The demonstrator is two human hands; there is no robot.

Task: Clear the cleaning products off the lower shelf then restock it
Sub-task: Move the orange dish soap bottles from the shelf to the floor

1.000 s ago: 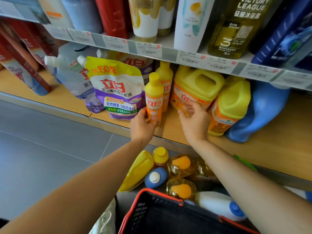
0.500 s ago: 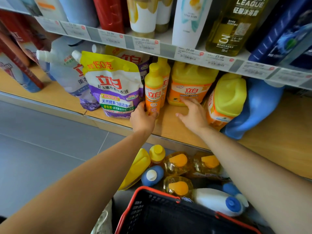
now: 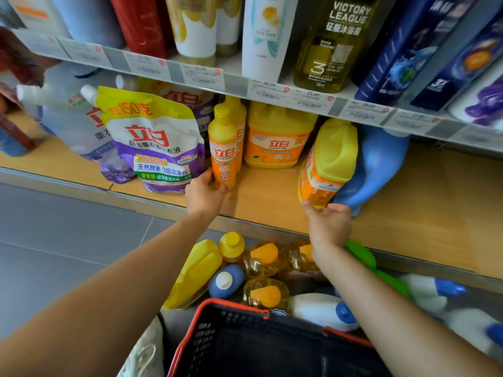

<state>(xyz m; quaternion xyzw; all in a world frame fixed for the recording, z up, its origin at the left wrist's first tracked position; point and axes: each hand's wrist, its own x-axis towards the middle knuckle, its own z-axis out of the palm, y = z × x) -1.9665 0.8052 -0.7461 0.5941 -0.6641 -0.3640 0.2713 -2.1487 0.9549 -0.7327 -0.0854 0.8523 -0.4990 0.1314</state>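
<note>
Shelf: wooden lower shelf, partly filled with detergents, so restocking looks under way.
Left hand: fingers wrapped round the foot of the slim orange bottle, which stands upright near the front edge. The low grip probably serves to slide it square beside the purple refill pouch.
Right hand: thumb and curled fingers clasp the bottom corner of the tilted jug, which leans toward the blue jug just beside it. Holding the base likely helps stand it up.
Shelf count: two slim orange bottles, one behind the other; two yellow jugs, including the upright jug; three spouted pouches; one blue jug.
Floor count: one yellow jug lying down, at least three clear orange-capped bottles, several white blue-capped bottles; the arms hide others.
Basket: red-rimmed, below both hands; its contents are too dark to tell.
</note>
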